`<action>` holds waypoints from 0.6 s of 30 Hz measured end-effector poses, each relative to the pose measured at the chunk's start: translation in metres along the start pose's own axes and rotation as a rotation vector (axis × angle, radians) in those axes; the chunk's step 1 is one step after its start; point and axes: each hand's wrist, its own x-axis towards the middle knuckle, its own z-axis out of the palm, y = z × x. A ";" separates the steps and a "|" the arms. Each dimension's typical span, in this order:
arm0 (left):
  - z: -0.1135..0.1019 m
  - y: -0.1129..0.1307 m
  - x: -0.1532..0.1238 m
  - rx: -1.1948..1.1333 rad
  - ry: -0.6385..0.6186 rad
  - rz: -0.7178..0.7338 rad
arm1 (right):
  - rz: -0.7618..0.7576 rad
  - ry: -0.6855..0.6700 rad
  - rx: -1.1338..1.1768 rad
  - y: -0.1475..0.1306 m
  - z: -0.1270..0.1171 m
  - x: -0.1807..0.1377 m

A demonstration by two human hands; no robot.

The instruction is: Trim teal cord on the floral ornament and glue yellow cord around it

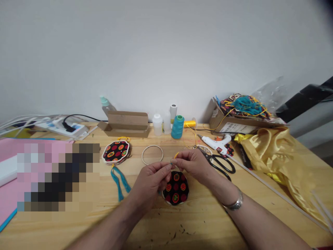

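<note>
My left hand [152,180] and my right hand [191,166] meet fingertip to fingertip above the tabletop. A short loop of yellow cord [177,155] rises from the pinch of my right thumb and forefinger. My left thumb and fingers are pressed together at the same spot; what they grip is hidden. Just below lies a scalloped pendant [176,189] covered in black fabric with red and orange round motifs, partly behind my left hand. A wooden ring [142,155] lies beyond my left hand. Black-handled scissors [225,166] lie beside my right wrist.
Stacked patterned pendants [116,152] with a teal tassel [117,185] lie left. Behind stand an open cardboard box [127,130], white bottles [157,125] and a teal thread cone [178,127]. Right are a glue gun [215,143], a filled carton [221,121] and gold satin [275,149].
</note>
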 end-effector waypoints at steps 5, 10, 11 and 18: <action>0.002 0.005 0.000 -0.011 0.061 0.029 | 0.031 -0.052 -0.007 0.001 0.002 0.000; 0.002 0.008 0.001 -0.015 0.137 0.066 | -0.106 0.037 -0.214 0.004 0.007 -0.003; 0.002 0.008 0.001 0.005 0.148 0.073 | -0.167 0.052 -0.277 0.004 0.008 -0.005; -0.002 0.009 0.001 0.200 0.191 0.141 | -0.489 0.126 -0.752 0.004 0.012 -0.018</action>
